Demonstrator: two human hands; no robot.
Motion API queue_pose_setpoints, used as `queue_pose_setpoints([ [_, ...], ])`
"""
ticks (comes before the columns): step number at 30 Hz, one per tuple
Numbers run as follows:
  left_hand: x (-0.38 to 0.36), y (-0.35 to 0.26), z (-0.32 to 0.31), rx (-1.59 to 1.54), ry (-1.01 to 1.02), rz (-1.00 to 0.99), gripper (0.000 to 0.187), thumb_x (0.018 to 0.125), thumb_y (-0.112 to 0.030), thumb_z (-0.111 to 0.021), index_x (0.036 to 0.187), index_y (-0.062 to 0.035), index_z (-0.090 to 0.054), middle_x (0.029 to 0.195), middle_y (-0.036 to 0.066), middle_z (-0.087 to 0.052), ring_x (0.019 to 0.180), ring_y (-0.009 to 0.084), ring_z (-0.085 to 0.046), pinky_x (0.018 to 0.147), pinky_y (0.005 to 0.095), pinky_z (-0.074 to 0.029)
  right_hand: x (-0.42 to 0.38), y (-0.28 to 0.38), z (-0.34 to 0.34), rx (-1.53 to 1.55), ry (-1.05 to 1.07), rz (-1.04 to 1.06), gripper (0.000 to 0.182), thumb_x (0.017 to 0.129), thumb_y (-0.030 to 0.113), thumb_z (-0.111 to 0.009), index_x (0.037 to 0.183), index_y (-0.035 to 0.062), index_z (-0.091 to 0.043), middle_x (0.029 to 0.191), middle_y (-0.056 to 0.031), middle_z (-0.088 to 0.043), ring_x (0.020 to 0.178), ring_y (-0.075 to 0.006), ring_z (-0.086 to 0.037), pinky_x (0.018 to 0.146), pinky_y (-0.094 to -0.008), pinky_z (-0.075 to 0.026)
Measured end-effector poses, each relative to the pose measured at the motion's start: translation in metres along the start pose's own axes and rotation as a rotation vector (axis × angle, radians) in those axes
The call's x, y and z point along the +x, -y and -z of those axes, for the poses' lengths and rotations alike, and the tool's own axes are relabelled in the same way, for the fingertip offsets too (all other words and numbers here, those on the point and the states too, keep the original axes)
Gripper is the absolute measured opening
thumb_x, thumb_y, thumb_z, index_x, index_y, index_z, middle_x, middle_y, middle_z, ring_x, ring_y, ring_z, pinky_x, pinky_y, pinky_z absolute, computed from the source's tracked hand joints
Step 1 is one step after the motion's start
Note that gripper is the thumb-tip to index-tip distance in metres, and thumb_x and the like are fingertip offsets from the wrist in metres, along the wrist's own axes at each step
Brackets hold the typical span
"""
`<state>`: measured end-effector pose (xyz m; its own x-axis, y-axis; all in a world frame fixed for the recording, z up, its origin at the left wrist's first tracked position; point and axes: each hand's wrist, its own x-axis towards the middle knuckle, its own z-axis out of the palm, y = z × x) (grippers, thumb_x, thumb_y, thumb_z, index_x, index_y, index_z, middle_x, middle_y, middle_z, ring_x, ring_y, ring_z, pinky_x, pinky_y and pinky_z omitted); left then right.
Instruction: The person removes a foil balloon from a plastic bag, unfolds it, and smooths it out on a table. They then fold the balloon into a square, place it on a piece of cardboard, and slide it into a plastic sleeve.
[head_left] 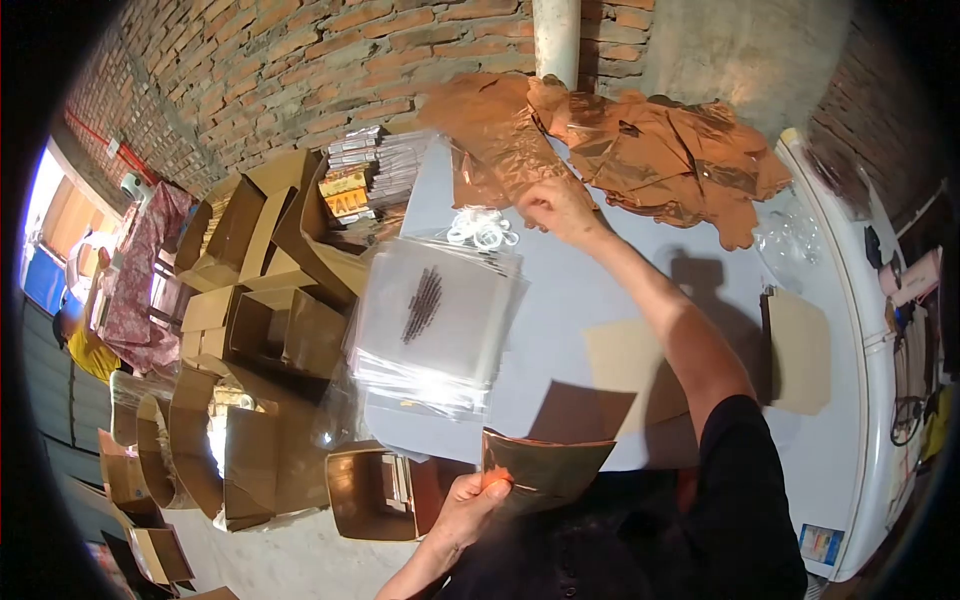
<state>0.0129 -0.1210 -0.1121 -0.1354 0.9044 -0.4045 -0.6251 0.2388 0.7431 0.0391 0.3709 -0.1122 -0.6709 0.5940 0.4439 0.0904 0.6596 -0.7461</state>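
Observation:
My left hand (pixel 472 508) is closed on one edge of a flat foil packet (pixel 552 468), dark with a copper-coloured rim, close to my body. My right hand (pixel 562 210) reaches across the table, its fingers pinched together at the lower edge of the crumpled copper-coloured foil sheets (pixel 660 150). What those fingers hold, if anything, I cannot make out. Just left of them lies a small heap of white rings (pixel 482 228). Below the heap is a stack of clear plastic sleeves (pixel 440 320) with a dark scribble-like mark on top.
Open cardboard boxes (pixel 285 330) crowd the left side, and one box (pixel 370 495) stands below the table edge. Silvery packs (pixel 375 165) are piled at the back left. Beige card (pixel 800 350) lies on the right of the grey table (pixel 545 345). A person in yellow (pixel 92 347) is far left.

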Motion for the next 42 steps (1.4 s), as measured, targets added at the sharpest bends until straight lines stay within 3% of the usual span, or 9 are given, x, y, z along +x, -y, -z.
queue_pose_setpoints([
  [4,-0.001,0.003,-0.008,-0.040,-0.042,0.024,0.018,0.106,-0.022,-0.070,0.110,-0.0051,-0.076,0.087,-0.011,-0.056,0.073,0.0011,-0.040,0.065,0.0201,-0.031,0.003,0.003,-0.029,-0.168,-0.066,0.194,0.010,0.088,0.009,-0.072,0.095,0.0106,-0.078,0.093,-0.0113,-0.067,0.095,-0.0322,-0.067,0.084,-0.0427,-0.054],
  [7,-0.001,0.003,0.002,-0.101,-0.032,0.032,0.018,0.104,-0.020,-0.073,0.113,-0.0056,-0.077,0.098,-0.008,-0.067,0.087,0.0043,-0.055,0.082,0.0239,-0.043,0.005,0.004,-0.054,-0.268,-0.103,0.143,0.010,0.087,0.009,-0.072,0.095,0.0108,-0.079,0.094,-0.0122,-0.066,0.102,-0.0342,-0.064,0.091,-0.0445,-0.052],
  [11,-0.001,-0.001,0.007,-0.193,-0.043,0.043,0.019,0.102,-0.019,-0.074,0.115,-0.0061,-0.077,0.112,-0.002,-0.075,0.105,0.0106,-0.065,0.098,0.0305,-0.048,0.015,-0.006,-0.056,-0.130,-0.124,0.088,0.012,0.088,0.008,-0.072,0.099,0.0096,-0.078,0.093,-0.0113,-0.069,0.092,-0.0300,-0.068,0.084,-0.0422,-0.055],
  [16,0.006,-0.004,0.009,-0.234,-0.040,0.074,0.023,0.101,-0.023,-0.075,0.117,-0.0059,-0.075,0.111,0.003,-0.076,0.101,0.0137,-0.070,0.092,0.0313,-0.055,-0.003,0.026,-0.010,0.230,-0.114,-0.347,0.008,0.097,0.010,-0.072,0.103,0.0074,-0.076,0.098,-0.0032,-0.073,0.084,-0.0117,-0.068,0.068,-0.0338,-0.052],
  [17,0.008,-0.001,0.014,-0.241,-0.044,0.088,0.028,0.101,-0.026,-0.076,0.119,-0.0052,-0.074,0.111,0.005,-0.077,0.099,0.0157,-0.073,0.088,0.0319,-0.058,-0.011,0.019,0.002,0.282,-0.089,-0.280,0.011,0.101,0.015,-0.069,0.108,0.0070,-0.073,0.097,-0.0014,-0.072,0.086,-0.0086,-0.066,0.071,-0.0305,-0.050],
  [23,0.010,-0.004,0.003,-0.263,-0.002,0.080,0.031,0.099,-0.028,-0.078,0.118,-0.0039,-0.071,0.112,0.009,-0.077,0.099,0.0200,-0.076,0.088,0.0369,-0.062,-0.100,0.080,0.091,0.604,-0.131,-0.322,0.019,0.106,0.020,-0.062,0.115,0.0037,-0.064,0.103,-0.0033,-0.071,0.089,-0.0109,-0.064,0.081,-0.0273,-0.048],
  [31,0.002,-0.002,-0.017,-0.205,0.011,0.033,0.023,0.100,-0.022,-0.076,0.115,-0.0042,-0.072,0.113,0.012,-0.077,0.102,0.0216,-0.075,0.093,0.0392,-0.062,-0.206,0.111,0.159,0.622,-0.259,-0.488,0.019,0.102,0.017,-0.066,0.112,0.0012,-0.065,0.100,-0.0072,-0.072,0.080,-0.0113,-0.060,0.073,-0.0261,-0.050],
  [40,-0.007,0.002,-0.034,-0.150,0.015,0.038,0.022,0.101,-0.023,-0.074,0.114,-0.0048,-0.071,0.115,0.011,-0.076,0.104,0.0217,-0.074,0.094,0.0397,-0.061,-0.249,0.121,0.131,0.108,-0.068,-0.514,0.017,0.103,0.016,-0.064,0.108,0.0021,-0.071,0.101,-0.0057,-0.073,0.086,-0.0159,-0.066,0.083,-0.0312,-0.054],
  [42,-0.008,0.003,-0.035,-0.153,0.009,0.038,0.021,0.101,-0.023,-0.074,0.113,-0.0050,-0.071,0.115,0.011,-0.076,0.103,0.0217,-0.074,0.094,0.0398,-0.062,-0.254,0.112,0.128,-0.277,-0.008,-0.224,0.019,0.100,0.016,-0.065,0.111,0.0037,-0.074,0.107,-0.0080,-0.075,0.108,-0.0251,-0.067,0.097,-0.0380,-0.052],
])
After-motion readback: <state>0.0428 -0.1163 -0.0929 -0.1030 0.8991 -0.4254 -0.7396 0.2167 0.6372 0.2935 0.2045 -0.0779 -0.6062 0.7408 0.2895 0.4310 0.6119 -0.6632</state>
